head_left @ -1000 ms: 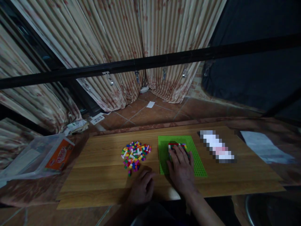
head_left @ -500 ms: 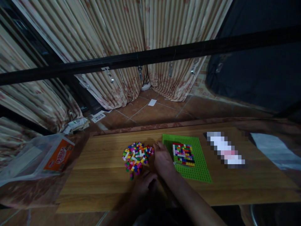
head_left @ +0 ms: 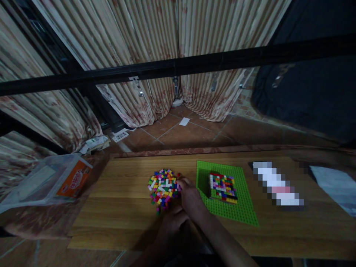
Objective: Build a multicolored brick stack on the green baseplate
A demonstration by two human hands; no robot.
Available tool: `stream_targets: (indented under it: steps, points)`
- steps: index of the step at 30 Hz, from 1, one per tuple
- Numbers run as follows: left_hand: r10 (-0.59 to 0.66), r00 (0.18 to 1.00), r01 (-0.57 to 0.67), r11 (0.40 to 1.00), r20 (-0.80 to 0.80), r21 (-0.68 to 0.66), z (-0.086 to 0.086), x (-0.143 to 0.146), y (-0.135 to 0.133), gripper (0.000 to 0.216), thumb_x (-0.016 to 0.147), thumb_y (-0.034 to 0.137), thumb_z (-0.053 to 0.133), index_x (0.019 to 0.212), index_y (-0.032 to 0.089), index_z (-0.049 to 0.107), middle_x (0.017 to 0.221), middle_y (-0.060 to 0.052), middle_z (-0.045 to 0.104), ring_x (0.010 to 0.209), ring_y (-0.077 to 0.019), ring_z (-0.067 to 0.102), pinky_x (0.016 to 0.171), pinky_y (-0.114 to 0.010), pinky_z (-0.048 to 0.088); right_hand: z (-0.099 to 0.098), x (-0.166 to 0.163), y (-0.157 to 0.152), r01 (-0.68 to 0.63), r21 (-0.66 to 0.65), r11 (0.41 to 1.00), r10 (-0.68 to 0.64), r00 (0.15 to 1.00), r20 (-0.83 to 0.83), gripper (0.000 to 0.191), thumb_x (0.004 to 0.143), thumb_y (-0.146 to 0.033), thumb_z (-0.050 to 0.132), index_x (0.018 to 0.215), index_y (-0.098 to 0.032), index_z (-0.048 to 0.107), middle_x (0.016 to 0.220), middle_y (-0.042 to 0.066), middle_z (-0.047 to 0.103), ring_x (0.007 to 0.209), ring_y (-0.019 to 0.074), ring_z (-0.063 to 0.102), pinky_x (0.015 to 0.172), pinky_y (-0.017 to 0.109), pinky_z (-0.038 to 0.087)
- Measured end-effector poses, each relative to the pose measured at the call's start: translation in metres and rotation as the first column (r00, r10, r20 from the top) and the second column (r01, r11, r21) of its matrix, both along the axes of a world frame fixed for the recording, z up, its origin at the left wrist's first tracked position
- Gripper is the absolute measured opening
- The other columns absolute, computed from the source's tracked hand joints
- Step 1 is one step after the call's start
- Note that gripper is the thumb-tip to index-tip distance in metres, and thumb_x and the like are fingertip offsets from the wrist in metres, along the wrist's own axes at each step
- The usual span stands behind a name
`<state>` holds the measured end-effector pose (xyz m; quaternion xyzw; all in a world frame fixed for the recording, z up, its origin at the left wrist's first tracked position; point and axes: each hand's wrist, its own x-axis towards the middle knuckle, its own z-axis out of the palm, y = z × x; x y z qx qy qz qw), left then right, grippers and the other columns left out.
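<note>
My feed is dim and cool all over, with no lamp in sight; the curtains (head_left: 150, 33) and table (head_left: 111, 207) get a weak, even light, a small glint sits on a hook (head_left: 141, 93), and the cloth (head_left: 311, 92) sinks almost to black. Shadow pools round the left hand (head_left: 172, 222), and I can't make out the fingertips of the right hand (head_left: 191, 200). The bricks (head_left: 164, 185) look soft in their fine detail, the wide lens stretches the tub (head_left: 36, 183) near the edge, and coarse pixel blocks mask a patch (head_left: 278, 183) at right.
</note>
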<state>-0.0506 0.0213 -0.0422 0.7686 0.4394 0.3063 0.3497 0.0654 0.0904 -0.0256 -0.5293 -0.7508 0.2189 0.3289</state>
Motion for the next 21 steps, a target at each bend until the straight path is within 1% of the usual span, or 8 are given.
stream_targets:
  steps: [3,6,9,11,14,16,18,21]
  points:
    - [-0.009,1.0,0.009,1.0,0.029,-0.01,0.001,0.0,0.0,0.026,0.082,0.016,0.051,0.101,0.022,0.067,0.103,-0.007,0.064,0.096,-0.016,0.06,0.078,-0.024,0.049,0.005,0.003,-0.005,-0.029,-0.069,0.997,0.019,0.991,-0.135,0.041,0.081,-0.002,0.042,0.109,-0.02,0.065,0.108,0.007,0.068,0.1,0.0189,0.065,0.09,0.03,0.051]
    - [-0.022,0.999,0.02,1.0,0.05,0.023,0.004,0.001,0.001,0.025,0.08,0.017,0.055,0.101,0.022,0.067,0.103,-0.006,0.064,0.096,-0.0161,0.059,0.078,-0.024,0.049,0.01,0.006,-0.001,-0.017,-0.074,0.997,0.003,0.983,-0.182,0.034,0.086,-0.007,0.041,0.105,-0.021,0.066,0.107,0.006,0.069,0.101,0.018,0.065,0.09,0.031,0.051]
    - [-0.005,0.999,0.003,0.999,0.048,0.039,0.004,0.002,0.0,0.018,0.078,0.014,0.057,0.091,0.02,0.067,0.091,-0.005,0.064,0.085,-0.0139,0.059,0.07,-0.022,0.046,0.012,0.003,0.016,0.035,-0.022,0.999,-0.038,0.992,-0.124,0.033,0.09,-0.011,0.04,0.106,-0.02,0.067,0.103,0.006,0.07,0.094,0.0184,0.066,0.086,0.031,0.051]
    - [0.005,0.999,-0.007,0.999,0.036,0.043,0.004,0.002,-0.001,0.015,0.078,0.011,0.056,0.085,0.018,0.066,0.084,-0.004,0.062,0.077,-0.0122,0.057,0.065,-0.021,0.043,0.012,-0.003,0.033,0.038,0.021,0.999,-0.037,0.998,-0.041,0.034,0.088,-0.01,0.042,0.111,-0.018,0.066,0.105,0.008,0.069,0.097,0.0199,0.064,0.088,0.032,0.05]
    - [0.029,0.999,-0.031,0.998,0.034,0.062,0.005,0.003,-0.004,0.015,0.079,0.01,0.055,0.085,0.018,0.066,0.083,-0.005,0.062,0.075,-0.0118,0.056,0.062,-0.021,0.041,0.013,-0.015,0.056,-0.065,0.06,0.996,0.059,0.993,0.1,0.041,0.082,-0.003,0.046,0.116,-0.017,0.064,0.112,0.01,0.066,0.108,0.0218,0.057,0.095,0.034,0.045]
    - [0.045,0.998,-0.047,0.997,0.034,0.062,0.006,0.003,-0.004,0.015,0.079,0.011,0.056,0.088,0.018,0.066,0.085,-0.005,0.063,0.076,-0.0124,0.056,0.063,-0.022,0.041,0.013,-0.022,0.063,-0.141,0.06,0.988,0.131,0.979,0.157,0.046,0.077,0.001,0.048,0.116,-0.017,0.064,0.114,0.009,0.065,0.109,0.0216,0.055,0.097,0.034,0.043]
    - [0.045,0.998,-0.047,0.998,0.033,0.049,0.008,0.003,-0.005,0.013,0.08,0.013,0.057,0.088,0.018,0.066,0.086,-0.005,0.063,0.077,-0.0128,0.057,0.063,-0.022,0.042,0.012,-0.026,0.065,-0.188,0.049,0.981,0.177,0.969,0.172,0.05,0.072,0.004,0.049,0.115,-0.018,0.065,0.113,0.009,0.065,0.107,0.0217,0.055,0.096,0.034,0.043]
    - [0.028,0.998,-0.03,0.999,0.063,0.039,0.012,0.004,-0.005,0.013,0.081,0.014,0.056,0.088,0.018,0.066,0.088,-0.006,0.063,0.08,-0.0131,0.057,0.067,-0.023,0.043,0.011,-0.025,0.058,-0.224,0.023,0.974,0.217,0.962,0.168,0.051,0.069,0.007,0.047,0.11,-0.018,0.067,0.111,0.009,0.066,0.105,0.0219,0.055,0.095,0.033,0.043]
